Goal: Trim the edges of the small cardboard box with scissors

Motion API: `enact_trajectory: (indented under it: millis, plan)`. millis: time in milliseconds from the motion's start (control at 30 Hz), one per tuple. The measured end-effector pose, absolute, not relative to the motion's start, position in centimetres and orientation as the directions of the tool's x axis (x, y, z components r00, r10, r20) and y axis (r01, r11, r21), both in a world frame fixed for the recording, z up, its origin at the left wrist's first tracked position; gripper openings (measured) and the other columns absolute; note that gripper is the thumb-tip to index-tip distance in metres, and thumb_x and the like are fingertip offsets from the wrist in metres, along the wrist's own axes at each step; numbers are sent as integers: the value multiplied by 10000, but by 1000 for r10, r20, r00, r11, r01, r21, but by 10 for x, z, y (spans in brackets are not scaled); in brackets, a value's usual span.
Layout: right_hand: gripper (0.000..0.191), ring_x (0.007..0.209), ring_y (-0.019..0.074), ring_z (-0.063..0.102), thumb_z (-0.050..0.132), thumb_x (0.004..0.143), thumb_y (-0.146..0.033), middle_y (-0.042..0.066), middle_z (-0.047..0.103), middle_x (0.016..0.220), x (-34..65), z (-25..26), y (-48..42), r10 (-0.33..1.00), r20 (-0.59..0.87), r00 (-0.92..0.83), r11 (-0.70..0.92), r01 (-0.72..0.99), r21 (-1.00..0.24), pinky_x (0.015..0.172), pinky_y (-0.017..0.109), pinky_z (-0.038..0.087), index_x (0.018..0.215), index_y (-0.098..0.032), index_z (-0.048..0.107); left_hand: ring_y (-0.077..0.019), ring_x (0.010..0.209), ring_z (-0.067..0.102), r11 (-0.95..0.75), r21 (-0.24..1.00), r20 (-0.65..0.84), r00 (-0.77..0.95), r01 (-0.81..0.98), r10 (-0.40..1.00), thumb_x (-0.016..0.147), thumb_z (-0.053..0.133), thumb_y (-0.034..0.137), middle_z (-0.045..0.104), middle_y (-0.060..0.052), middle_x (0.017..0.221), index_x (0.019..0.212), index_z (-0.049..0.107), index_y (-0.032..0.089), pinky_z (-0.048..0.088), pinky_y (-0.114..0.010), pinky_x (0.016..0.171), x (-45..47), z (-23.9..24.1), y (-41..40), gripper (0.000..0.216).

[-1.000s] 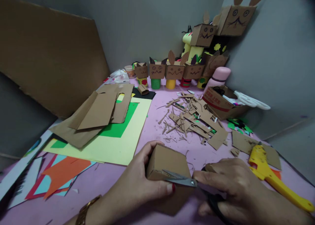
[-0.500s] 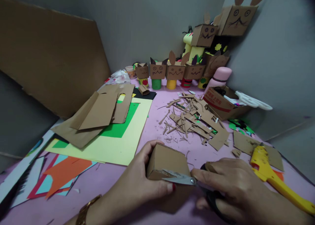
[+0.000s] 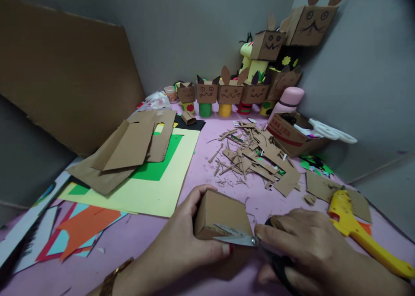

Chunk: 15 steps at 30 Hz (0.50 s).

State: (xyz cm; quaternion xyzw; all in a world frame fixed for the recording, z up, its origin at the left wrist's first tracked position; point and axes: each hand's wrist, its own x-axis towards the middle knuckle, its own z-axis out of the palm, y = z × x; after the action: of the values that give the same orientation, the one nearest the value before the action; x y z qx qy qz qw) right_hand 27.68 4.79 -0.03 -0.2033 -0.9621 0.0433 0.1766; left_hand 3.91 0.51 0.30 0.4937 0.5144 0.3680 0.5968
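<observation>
My left hand (image 3: 184, 244) is wrapped round a small brown cardboard box (image 3: 220, 214) at the bottom centre, thumb along its lower edge. My right hand (image 3: 308, 248) grips black-handled scissors (image 3: 240, 239). Their metal blades lie against the box's near lower edge, slightly parted. A gold bracelet sits on my left wrist. The scissor handles are mostly hidden under my right fingers.
A pile of cardboard scraps (image 3: 259, 157) lies beyond the box on the pink tabletop (image 3: 201, 166). A yellow glue gun (image 3: 353, 227) lies at right. Coloured paper sheets (image 3: 142, 179) and cardboard pieces lie at left. Cardboard animal figures (image 3: 230, 93) and an open carton (image 3: 292, 136) stand at the back.
The scissor blades have shifted slightly along the box's lower edge and parted a little. The box and both hands stay nearly in place.
</observation>
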Motion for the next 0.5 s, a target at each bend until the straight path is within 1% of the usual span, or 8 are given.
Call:
enact_trajectory:
  millis: [67, 200, 300, 400, 467, 500]
  plan:
    - [170, 488, 143, 521, 586, 883, -370, -18, 623, 624, 277, 0, 49, 398, 324, -858, 917, 368, -153, 488, 299, 275, 934, -209, 610, -249, 966, 556, 235, 970, -242, 207, 57, 948, 584, 785, 255, 590, -29, 1075, 1206, 379, 250, 459, -346, 774, 37, -1, 5, 742]
    - [221, 463, 140, 513, 516, 936, -410, -25, 612, 580, 277, -6, 51, 379, 371, -848, 925, 341, -165, 485, 304, 264, 912, -210, 607, -215, 933, 564, 196, 981, -188, 250, -9, 950, 625, 792, 278, 597, -8, 1049, 1198, 406, 265, 464, -303, 741, 36, -10, 3, 691]
    - [276, 458, 133, 529, 509, 940, -458, -23, 624, 567, 278, -10, 53, 385, 363, -848, 922, 336, -193, 487, 299, 269, 894, -207, 614, -200, 929, 567, 157, 987, -148, 236, -18, 960, 636, 812, 323, 600, -1, 1055, 1198, 413, 279, 471, -285, 740, 35, -14, 0, 691]
    - [238, 466, 128, 549, 575, 903, -445, -26, 643, 583, 278, -9, 55, 418, 323, -849, 904, 351, -246, 482, 286, 287, 897, -215, 638, -206, 936, 570, 163, 985, -144, 256, -56, 956, 650, 802, 392, 607, -9, 1049, 1232, 396, 279, 488, -292, 743, 34, -16, -1, 718]
    - [198, 475, 125, 565, 676, 829, -406, -34, 653, 598, 277, -6, 57, 454, 288, -843, 880, 373, -295, 478, 271, 309, 902, -224, 658, -211, 964, 573, 165, 982, -134, 271, -95, 953, 686, 774, 415, 610, -16, 1065, 1252, 388, 277, 493, -302, 775, 33, -16, 0, 699]
    - [210, 482, 124, 573, 726, 780, -386, -40, 655, 605, 277, -5, 58, 487, 258, -835, 857, 398, -328, 476, 260, 324, 908, -230, 667, -213, 982, 575, 160, 981, -127, 272, -105, 954, 699, 764, 414, 611, -21, 1079, 1250, 392, 272, 491, -307, 794, 33, -15, 0, 679]
